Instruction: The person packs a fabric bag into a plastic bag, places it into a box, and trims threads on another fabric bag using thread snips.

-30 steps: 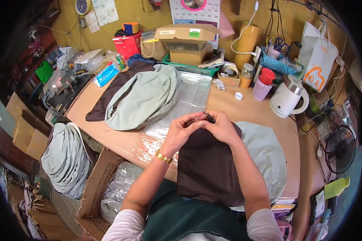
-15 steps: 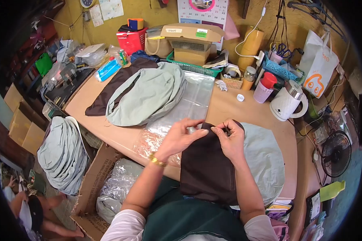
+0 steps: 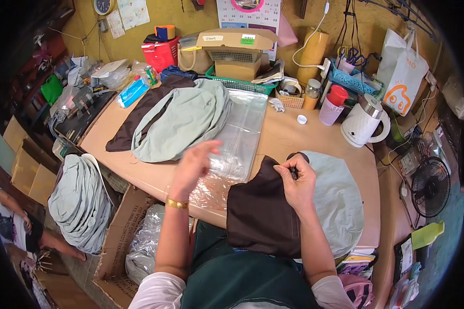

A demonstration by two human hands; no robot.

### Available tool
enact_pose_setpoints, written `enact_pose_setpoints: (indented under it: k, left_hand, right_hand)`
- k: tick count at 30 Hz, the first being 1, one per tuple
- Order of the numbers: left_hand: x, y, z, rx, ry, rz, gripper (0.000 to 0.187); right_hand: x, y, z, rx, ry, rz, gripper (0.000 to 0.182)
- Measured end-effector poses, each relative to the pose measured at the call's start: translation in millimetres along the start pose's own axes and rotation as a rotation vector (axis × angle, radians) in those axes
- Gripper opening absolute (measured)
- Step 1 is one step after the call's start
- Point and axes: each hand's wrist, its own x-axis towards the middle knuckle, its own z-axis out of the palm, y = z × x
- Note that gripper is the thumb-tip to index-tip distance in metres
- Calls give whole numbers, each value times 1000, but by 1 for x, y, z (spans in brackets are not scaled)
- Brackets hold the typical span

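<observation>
My right hand (image 3: 298,183) pinches the top edge of a dark brown cloth piece (image 3: 263,216) between thumb and finger. A small black thing shows inside the curled fingers; I cannot tell what it is. The brown cloth hangs over the table's front edge toward my lap. Beside and partly under my right forearm lies a pale grey-green cloth (image 3: 337,201). My left hand (image 3: 193,167), blurred by motion, is off the cloth with its fingers apart. It hovers over clear plastic sheets (image 3: 239,136), near a pile of grey-green cloth (image 3: 183,121) with brown cloth (image 3: 121,136) partly under it.
An open cardboard box (image 3: 113,242) holding plastic-wrapped goods stands below the table, beside a stack of grey cloth (image 3: 80,206). At the right are a white kettle (image 3: 358,123), a pink cup (image 3: 329,112) and a black fan (image 3: 430,188). A person (image 3: 18,219) is at the far left.
My left hand has let go of the brown cloth's top edge and moved left and up. The right hand keeps its pinch. The person at the far left has shifted position.
</observation>
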Motion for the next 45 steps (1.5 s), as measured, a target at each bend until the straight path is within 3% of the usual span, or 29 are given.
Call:
enact_pose_setpoints:
  k: [2,3,9,11,14,18,20,29,39,42,44,45]
  left_hand:
    - [-11,0,31,389,-109,13,40]
    - [-11,0,47,390,-103,10,40]
    - [2,-27,81,-83,-109,-164,22]
    - [-2,-31,88,-507,-47,-147,18]
    - [-4,-28,86,-618,-95,-152,22]
    - [-9,-18,88,-648,-97,-151,25]
    - [-11,-14,92,-646,-78,-154,27]
    - [-8,-23,97,-564,-127,-63,25]
    - [-13,-28,99,-519,-171,-2,21]
    - [-18,-21,102,-494,-121,-25,25]
    - [-15,-18,91,-510,-176,2,24]
    - [-10,-18,80,-509,-169,1,24]
  right_hand:
    - [-1,-6,4,-31,-30,-33,23]
    - [-2,-9,6,-27,-35,-31,23]
    - [-6,-16,3,-69,-44,-47,22]
    - [-7,-12,-1,-45,-93,11,18]
    - [-1,-27,-4,-286,-10,-52,22]
    - [2,-47,-7,-362,5,-4,31]
    - [4,-54,-10,-571,-57,-268,30]
    - [5,-54,-3,-704,-27,-497,24]
    - [6,-57,-1,-711,-25,-457,21]
    - [5,-36,-1,-462,-21,-353,24]
    - [1,-19,1,-113,117,-68,37]
    - [-3,-9,-4,-109,112,-66,37]
